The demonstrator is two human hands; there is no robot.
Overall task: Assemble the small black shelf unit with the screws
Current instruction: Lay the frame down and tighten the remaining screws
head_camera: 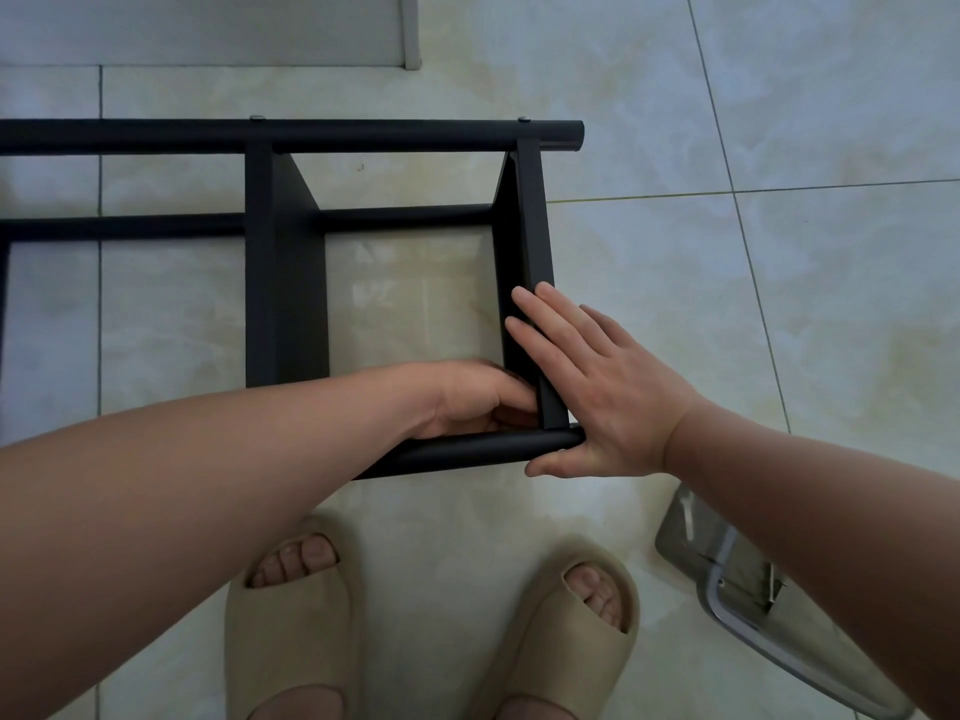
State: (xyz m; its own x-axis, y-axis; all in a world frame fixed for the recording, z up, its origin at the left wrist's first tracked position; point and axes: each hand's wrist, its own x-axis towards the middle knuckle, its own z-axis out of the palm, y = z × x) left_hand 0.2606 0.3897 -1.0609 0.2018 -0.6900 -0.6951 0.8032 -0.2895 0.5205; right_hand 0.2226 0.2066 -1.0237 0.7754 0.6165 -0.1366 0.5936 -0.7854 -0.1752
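One shelf panel [527, 226] against right hand [608, 392].

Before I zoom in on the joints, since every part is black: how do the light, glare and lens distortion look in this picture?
Head view: light soft and dim, shadows faint; the black shelf unit reads nearly flat, joint detail lost where the left hand covers the corner; pale reflections on the floor tiles; grout lines bow slightly toward the edges from the wide lens.

This is looking like a home: a person is standing in beige slide slippers [291, 615] on glossy cream floor tiles [779, 122], with a pale door-like panel [208, 28] showing along the floor's far edge.
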